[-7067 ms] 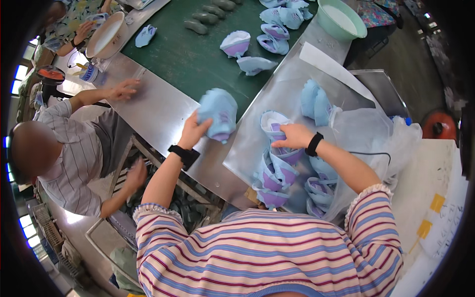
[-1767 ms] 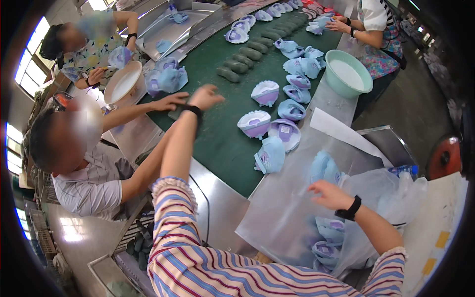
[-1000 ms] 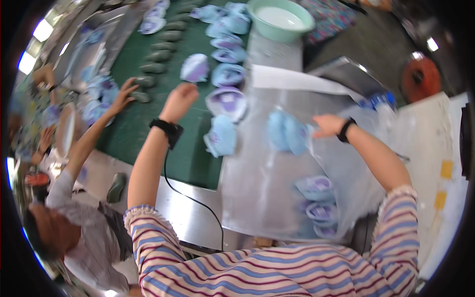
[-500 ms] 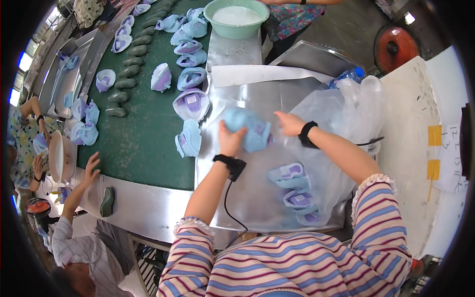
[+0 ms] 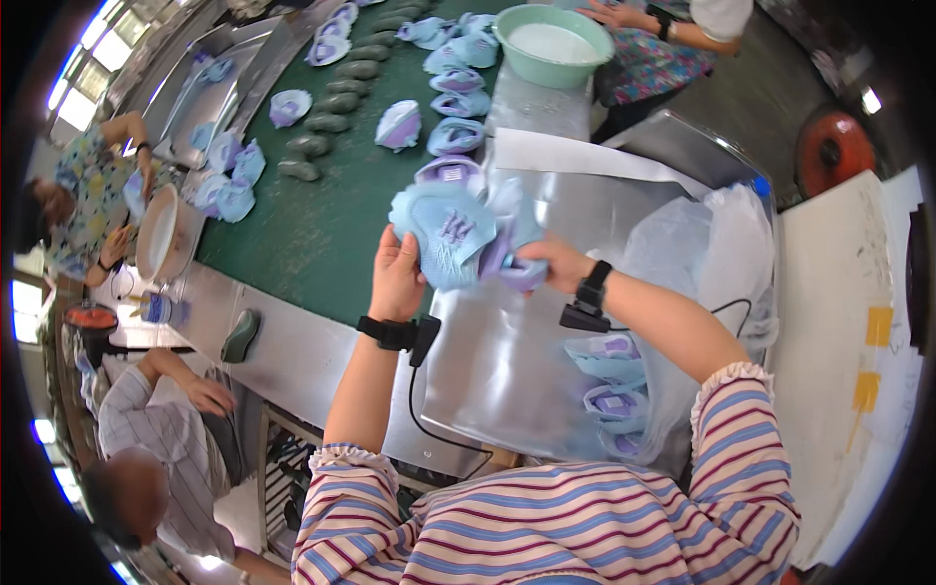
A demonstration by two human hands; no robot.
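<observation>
Centre of frame: both hands lifted over a steel worktop [image 5: 507,361], gripping one soft shoe upper [image 5: 453,237], pale blue with lilac lining and a stitched, padded look. Left hand [image 5: 397,278] clasps its lower left edge, fingers curled round the fabric, thumb on the near side. Right hand [image 5: 544,263] pinches the lilac edge at the right, fingers closed tight on it. Each wrist carries a black band; a thin black cable [image 5: 414,390] hangs from the left one.

The upper sits just above the border between the steel worktop and the green belt [image 5: 292,224], matte and felt-like, which runs to upper left of frame.

On the belt: more blue-lilac uppers [image 5: 455,136], domed and floppy, in a loose row; a line of dull grey-green oval lumps [image 5: 331,124], smooth. Top centre, a mint plastic basin [image 5: 554,41], round, white contents.

Right of centre, a crumpled clear plastic bag [image 5: 702,253], glossy; further uppers [image 5: 609,390] are stacked inside its lower part.

Lower frame: striped sleeves [image 5: 546,517], red, blue and cream, frilled cuffs.

Left edge: two other persons at a steel side bench; one in a striped grey shirt [image 5: 171,439] at lower left, another in a patterned top [image 5: 88,205] by a round white bowl [image 5: 156,234]. A third person's forearms reach in at top right beside the basin.
</observation>
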